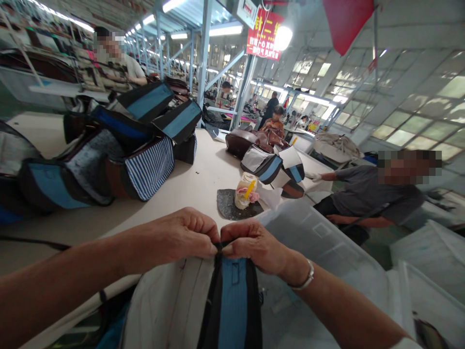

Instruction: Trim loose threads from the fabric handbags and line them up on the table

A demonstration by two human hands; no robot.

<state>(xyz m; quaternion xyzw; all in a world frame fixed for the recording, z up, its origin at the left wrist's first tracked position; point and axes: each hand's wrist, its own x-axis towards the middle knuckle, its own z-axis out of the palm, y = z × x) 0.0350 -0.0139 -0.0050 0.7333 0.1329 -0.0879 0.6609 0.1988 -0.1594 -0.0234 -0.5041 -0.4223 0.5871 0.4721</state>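
In the head view, a partly sewn bag (234, 305) with a light grey side and a black panel with a blue stripe stands close in front of me. My left hand (191, 233) pinches its top edge where the grey and black parts meet. Right beside it, my right hand (254, 245) pinches the same black edge, thumb and fingers pressed together. The two sets of fingertips almost touch. The lower part of the bag runs out of the bottom of the view.
A glue jar (245, 191) with a yellow-handled tool stands on a dark pad (227, 206). Bag pieces (148, 165) pile up at left, more bags (263, 162) lie beyond. A translucent plastic bin (327, 252) is at right. A co-worker in grey (370, 194) sits at the far right.
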